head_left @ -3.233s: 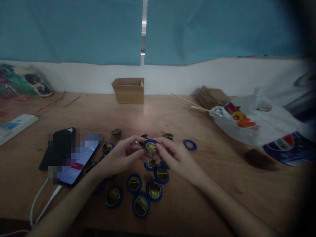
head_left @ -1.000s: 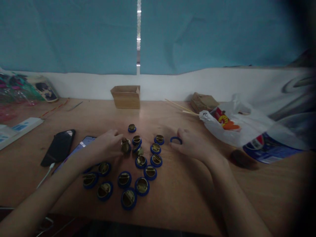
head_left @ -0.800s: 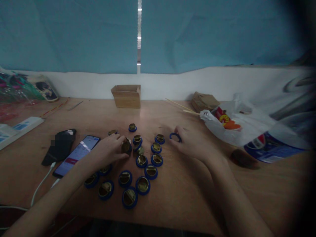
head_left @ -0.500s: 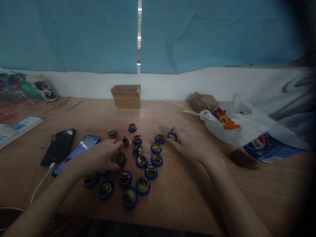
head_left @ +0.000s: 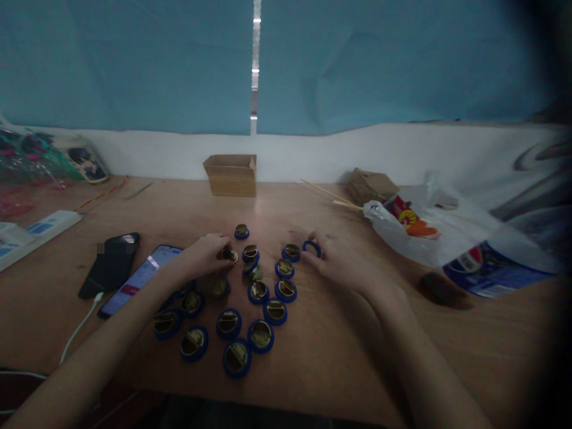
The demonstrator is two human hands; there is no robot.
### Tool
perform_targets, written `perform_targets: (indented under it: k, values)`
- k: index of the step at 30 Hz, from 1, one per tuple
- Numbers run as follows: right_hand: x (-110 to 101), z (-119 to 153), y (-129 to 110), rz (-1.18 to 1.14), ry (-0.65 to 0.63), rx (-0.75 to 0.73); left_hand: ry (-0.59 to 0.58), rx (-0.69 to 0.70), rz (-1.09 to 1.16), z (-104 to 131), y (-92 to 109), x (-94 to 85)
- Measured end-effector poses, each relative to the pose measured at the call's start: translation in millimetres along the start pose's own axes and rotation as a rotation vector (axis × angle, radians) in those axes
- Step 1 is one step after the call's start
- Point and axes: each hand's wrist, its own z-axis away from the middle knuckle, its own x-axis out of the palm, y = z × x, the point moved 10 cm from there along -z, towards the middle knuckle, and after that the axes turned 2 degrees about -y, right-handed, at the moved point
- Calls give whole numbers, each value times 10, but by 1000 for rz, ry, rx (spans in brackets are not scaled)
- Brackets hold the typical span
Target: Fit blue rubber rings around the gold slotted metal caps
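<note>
Several round brass-coloured pieces seated in blue rings, such as the front one (head_left: 236, 357), lie spread over the wooden table. My left hand (head_left: 208, 255) has its fingers closed on a small brass piece (head_left: 229, 255) without a visible blue ring, left of the middle group. Another brass piece (head_left: 218, 287) lies just below that hand. My right hand (head_left: 333, 256) pinches an empty blue ring (head_left: 311, 249) between thumb and fingers, right of the group. At the back of the group, one ringed piece (head_left: 242, 231) stands apart.
Two phones (head_left: 109, 265) and a white power strip (head_left: 49, 232) lie at the left. An open cardboard box (head_left: 232, 180) stands at the back. On the right are a crumpled brown packet (head_left: 370, 186), a plastic bag (head_left: 429, 238) and a bottle with a blue label (head_left: 496, 271).
My left hand has moved up and away from the darker brass piece near its thumb and has closed on the small brass piece behind it. My right hand still holds the ring.
</note>
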Motion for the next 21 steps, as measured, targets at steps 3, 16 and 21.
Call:
perform_targets:
  k: [3, 16, 21]
  values:
    - [-24, 2, -21, -4, 16, 2, 50, 13, 132, 57, 14, -85]
    - [-258, 122, -677, -460, 279, -249, 10, 143, 1167, 221, 479, -89]
    - [-220, 163, -694, -685, 406, -199, 17, 93, 1192, 233, 483, -28]
